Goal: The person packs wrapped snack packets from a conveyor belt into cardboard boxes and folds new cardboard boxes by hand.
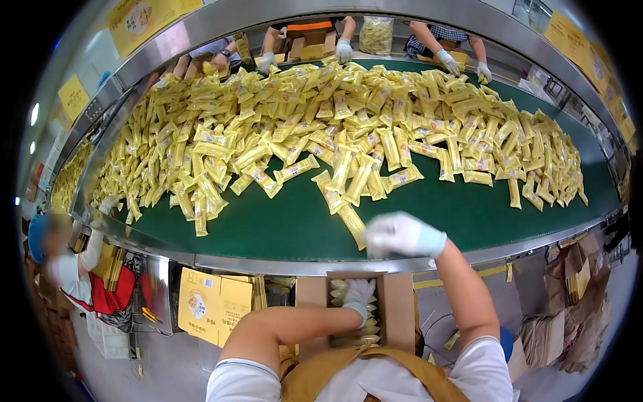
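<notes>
My left hand (pixel 360 293), in a white glove, reaches into an open cardboard box (pixel 400 301) in front of me. It lies over a row of yellow packets (pixel 367 329) standing in the box, its fingers seemingly stretched out. Above the near edge of the green conveyor belt (pixel 281 231), my gloved right hand (pixel 396 236) is smeared by motion, so its grip cannot be made out. Just left of its fingers lies a yellow snack packet (pixel 351 226), at the near tip of the big pile of wrapped snack packets (pixel 321 127).
A steel rail (pixel 234 262) edges the belt. Flattened yellow cartons (pixel 213 305) stand left of the box; brown paper bags (pixel 542 338) lie at right. Across the belt, gloved co-workers' hands (pixel 343 51) work at the pile. Another person (pixel 74 268) stands at far left.
</notes>
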{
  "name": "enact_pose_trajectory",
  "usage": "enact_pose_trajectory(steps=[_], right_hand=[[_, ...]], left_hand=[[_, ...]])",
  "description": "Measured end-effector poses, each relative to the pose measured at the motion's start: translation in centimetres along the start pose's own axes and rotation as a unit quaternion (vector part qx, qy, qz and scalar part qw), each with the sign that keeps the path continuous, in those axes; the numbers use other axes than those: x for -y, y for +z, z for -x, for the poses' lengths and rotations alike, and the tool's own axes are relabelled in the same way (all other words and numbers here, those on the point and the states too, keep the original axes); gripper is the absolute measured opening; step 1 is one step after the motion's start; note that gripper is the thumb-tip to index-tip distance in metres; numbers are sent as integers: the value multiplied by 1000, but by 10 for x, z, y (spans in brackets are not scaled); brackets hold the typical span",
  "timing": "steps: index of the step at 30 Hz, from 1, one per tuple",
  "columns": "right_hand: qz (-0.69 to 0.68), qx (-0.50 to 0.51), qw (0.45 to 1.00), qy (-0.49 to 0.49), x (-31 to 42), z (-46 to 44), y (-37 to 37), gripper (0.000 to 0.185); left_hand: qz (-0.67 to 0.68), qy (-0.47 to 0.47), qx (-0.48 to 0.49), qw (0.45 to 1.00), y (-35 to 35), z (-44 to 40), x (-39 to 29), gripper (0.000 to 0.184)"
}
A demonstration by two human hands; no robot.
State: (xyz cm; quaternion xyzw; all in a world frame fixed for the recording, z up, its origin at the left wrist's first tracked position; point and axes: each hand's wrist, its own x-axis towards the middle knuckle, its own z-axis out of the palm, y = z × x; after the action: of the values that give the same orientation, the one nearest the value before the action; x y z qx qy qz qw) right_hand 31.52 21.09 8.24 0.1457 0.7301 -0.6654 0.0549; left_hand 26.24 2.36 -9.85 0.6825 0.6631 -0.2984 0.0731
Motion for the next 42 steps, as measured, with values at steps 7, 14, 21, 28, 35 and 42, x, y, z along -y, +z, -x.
enact_pose_trajectory(steps=[7,14,21,28,35,42], right_hand=[[390,-361,840,115,-41,-149,-63,81],[468,-222,851,90,-46,-170,-32,82],[545,-244,802,-11,-105,-95,-19,71],[580,-294,759,-39,-138,-13,-15,59],[652,-248,715,-48,-119,25,-19,69],[554,-221,796,100,-107,-9,-31,45]], left_hand=[[79,118,-9,990,1,9,28,59],[515,408,57,752,-117,80,172,67],[435,-54,-248,864,-86,26,225,71],[193,-28,-197,961,-14,11,232,108],[124,46,-248,960,4,27,256,98],[191,-56,-147,969,-1,19,268,36]])
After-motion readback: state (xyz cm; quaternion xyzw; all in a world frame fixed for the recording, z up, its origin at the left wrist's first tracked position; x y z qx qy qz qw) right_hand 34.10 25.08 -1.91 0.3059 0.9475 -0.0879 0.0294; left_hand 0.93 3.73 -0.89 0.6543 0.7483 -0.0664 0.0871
